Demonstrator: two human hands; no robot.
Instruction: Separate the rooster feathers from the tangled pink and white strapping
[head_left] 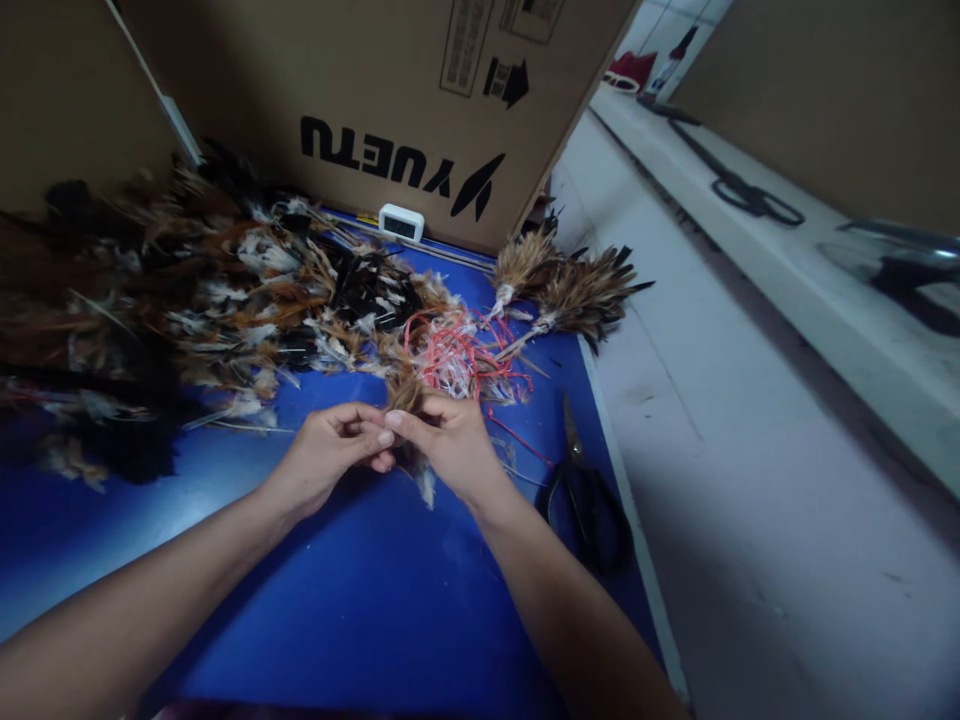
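Note:
Both my hands meet over the blue table [360,610], closed around a small bunch of brown feathers [406,394]. My left hand [330,445] pinches it from the left, fingers curled. My right hand [450,440] grips it from the other side, its thumb touching the left thumb. Pale feather ends poke out below the fingers. Just beyond the hands lies a tangle of red and white string [457,350]. A big heap of loose brown, black and white feathers [247,280] spreads to the left.
Black-handled scissors [581,500] lie right of my right arm. Tied feather bundles [581,285] rest at the back right. A small white digital display [401,223] stands before a large cardboard box [360,80]. Another pair of scissors [739,190] lies on the ledge [832,270].

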